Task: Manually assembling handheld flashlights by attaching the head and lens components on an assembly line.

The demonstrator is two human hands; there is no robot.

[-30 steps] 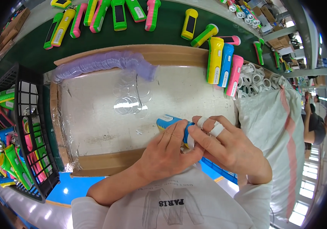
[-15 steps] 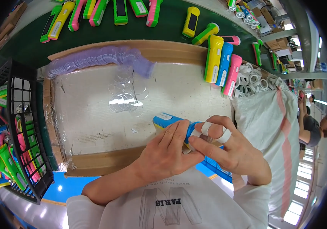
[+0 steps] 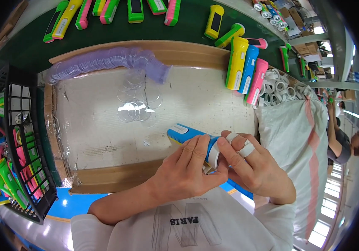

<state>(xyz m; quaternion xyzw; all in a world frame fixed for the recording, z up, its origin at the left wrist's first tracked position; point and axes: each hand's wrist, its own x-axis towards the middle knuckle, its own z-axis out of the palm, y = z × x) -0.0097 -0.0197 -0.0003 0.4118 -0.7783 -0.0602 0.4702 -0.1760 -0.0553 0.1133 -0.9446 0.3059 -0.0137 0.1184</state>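
Observation:
A blue and yellow flashlight [image 3: 182,132] lies slantwise across my front, its tail toward the far left. My left hand [image 3: 181,171] is wrapped round its body near the head. A white ring [image 3: 214,156] sits at the flashlight's head end, and the fingers of my right hand [image 3: 255,167] press against it. White bands circle two of my right fingers. My palms and thumbs partly cover the head end, so its front face is hidden.
A shallow cardboard tray [image 3: 104,180] holds a long stack of clear discs [image 3: 96,65] and several loose discs [image 3: 139,109]. Three flashlights [image 3: 246,69] lean at its far right corner, by a white sack [image 3: 290,138] with white rings [image 3: 278,87]. A black crate [image 3: 29,142] of flashlights stands left.
The white ring, held off the flashlight's head by my right fingers before, now sits on it. My right hand has closed in toward the flashlight; my left hand keeps its grip.

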